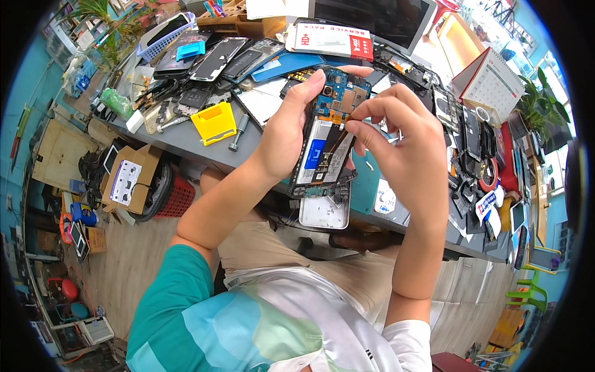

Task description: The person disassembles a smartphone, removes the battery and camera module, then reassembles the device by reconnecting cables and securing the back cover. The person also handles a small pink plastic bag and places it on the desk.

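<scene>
My left hand (286,133) is wrapped round an opened smartphone (296,180), holding it tilted above the desk's front edge. Its back is off, so a blue circuit board (331,84) shows at the top and a battery (338,162) below it. My right hand (406,133) is closed in a pinch at the phone's right side, where board and battery meet. A thin dark strip (336,144) runs from the pinched fingertips over the battery; whether it is a cable or a tool, I cannot tell. Beneath the phone's lower end is a white shallow tray-like piece (325,217).
Phone parts and screens (218,59) crowd the desk, with more at the right (468,133). Left of my hands lie a yellow plastic piece (214,123) and a metal bolt-like rod (239,132). Behind are a red-and-white box (331,42), a monitor (378,22) and a desk calendar (493,77).
</scene>
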Tool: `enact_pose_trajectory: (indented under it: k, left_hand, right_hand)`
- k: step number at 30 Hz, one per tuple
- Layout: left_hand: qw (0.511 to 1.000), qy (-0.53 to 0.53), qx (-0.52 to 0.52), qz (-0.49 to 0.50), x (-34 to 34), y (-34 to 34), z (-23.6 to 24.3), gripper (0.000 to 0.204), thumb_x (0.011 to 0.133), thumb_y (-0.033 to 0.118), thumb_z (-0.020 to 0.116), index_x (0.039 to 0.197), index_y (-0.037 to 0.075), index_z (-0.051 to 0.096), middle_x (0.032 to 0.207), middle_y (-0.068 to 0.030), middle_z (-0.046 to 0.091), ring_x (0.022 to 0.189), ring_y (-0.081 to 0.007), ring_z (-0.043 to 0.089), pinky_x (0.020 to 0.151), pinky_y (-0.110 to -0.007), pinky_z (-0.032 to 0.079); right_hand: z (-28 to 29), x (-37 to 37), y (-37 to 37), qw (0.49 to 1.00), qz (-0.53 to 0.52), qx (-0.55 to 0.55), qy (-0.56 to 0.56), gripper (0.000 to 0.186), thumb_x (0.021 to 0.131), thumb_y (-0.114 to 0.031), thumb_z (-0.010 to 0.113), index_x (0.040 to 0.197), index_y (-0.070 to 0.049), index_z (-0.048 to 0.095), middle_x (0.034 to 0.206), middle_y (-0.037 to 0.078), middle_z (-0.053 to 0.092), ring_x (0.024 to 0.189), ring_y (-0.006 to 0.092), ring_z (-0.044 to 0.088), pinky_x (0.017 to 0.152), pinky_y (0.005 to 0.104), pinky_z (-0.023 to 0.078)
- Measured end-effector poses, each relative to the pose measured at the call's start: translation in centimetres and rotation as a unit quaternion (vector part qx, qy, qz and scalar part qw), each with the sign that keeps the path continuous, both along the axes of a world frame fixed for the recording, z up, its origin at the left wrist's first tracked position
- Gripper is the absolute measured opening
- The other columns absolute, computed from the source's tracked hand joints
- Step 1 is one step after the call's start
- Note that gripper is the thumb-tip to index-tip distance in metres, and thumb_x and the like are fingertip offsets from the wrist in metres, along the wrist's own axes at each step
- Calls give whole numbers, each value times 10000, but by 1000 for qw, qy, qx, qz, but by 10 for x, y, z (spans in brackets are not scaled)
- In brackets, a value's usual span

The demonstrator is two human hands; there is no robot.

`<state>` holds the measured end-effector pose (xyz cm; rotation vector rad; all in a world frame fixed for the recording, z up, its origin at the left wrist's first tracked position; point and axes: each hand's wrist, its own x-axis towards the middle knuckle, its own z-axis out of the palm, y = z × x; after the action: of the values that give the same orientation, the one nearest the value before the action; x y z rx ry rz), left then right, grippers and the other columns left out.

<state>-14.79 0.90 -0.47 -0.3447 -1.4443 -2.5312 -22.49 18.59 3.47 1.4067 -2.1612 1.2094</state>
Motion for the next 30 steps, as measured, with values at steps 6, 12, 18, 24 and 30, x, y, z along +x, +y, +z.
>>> enact_pose_trajectory:
  k: [6,12,18,24,30]
  left_hand:
    - [1000,2,19,-21,-3,-3,-5,658,1199,522,319,1625,62,519,1200,-163,762,874,-243,776,713,-399,701]
    - [999,-6,44,-4,-4,-4,-6,655,1200,526,316,1614,66,529,1248,-152,756,933,-230,784,718,-406,712]
    - [1000,14,-1,26,-7,-3,-7,637,1205,516,324,1602,70,544,1241,-139,755,962,-218,775,731,-401,691]
    - [998,35,-15,48,-4,0,-2,613,1214,487,331,1575,54,571,1214,-133,762,1031,-199,758,841,-356,652]
    - [999,28,-19,-12,-1,0,-7,650,1206,457,315,1594,-20,528,1316,-162,733,1148,-222,732,1004,-386,593]
  right_hand:
    - [10,-14,3,996,48,32,-68,172,864,-54,890,956,-20,750,926,59,677,767,226,649,697,357,497]
    - [-16,-1,-6,994,63,-86,7,197,863,-37,890,1024,-41,777,997,76,653,864,273,681,757,395,561]
    - [-23,2,-12,986,6,-67,154,208,840,-18,880,1029,-55,801,972,73,659,842,269,677,694,387,546]
    - [-33,11,-18,978,-19,-120,168,196,825,-9,891,998,-51,811,926,59,663,777,226,652,636,346,518]
    - [-15,19,-12,997,-5,-78,18,161,844,8,895,973,-32,807,914,61,667,748,186,661,614,317,501]
